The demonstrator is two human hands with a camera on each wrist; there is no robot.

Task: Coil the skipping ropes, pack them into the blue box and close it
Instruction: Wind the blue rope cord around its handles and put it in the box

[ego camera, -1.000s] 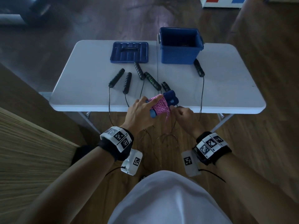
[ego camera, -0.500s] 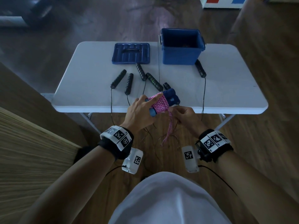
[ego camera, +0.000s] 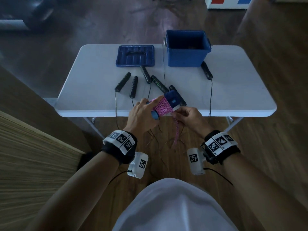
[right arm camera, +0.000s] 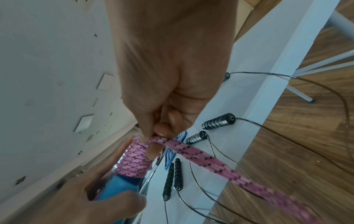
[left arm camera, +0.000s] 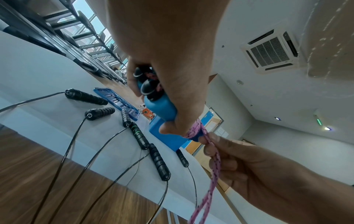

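Gripping blue handles (ego camera: pixel 172 100) wound in pink rope (ego camera: pixel 162 106), left hand (ego camera: pixel 141 116), right hand (ego camera: pixel 189 118) pinching rope's tail, doubled only in left wrist view

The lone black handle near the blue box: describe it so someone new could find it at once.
Start at the open blue box at the far side of the white table. The handle lies just off the box's near right corner, its thin black cord running over the table's near edge. It lies alone, right of the box; the other black handles cluster below the lid.
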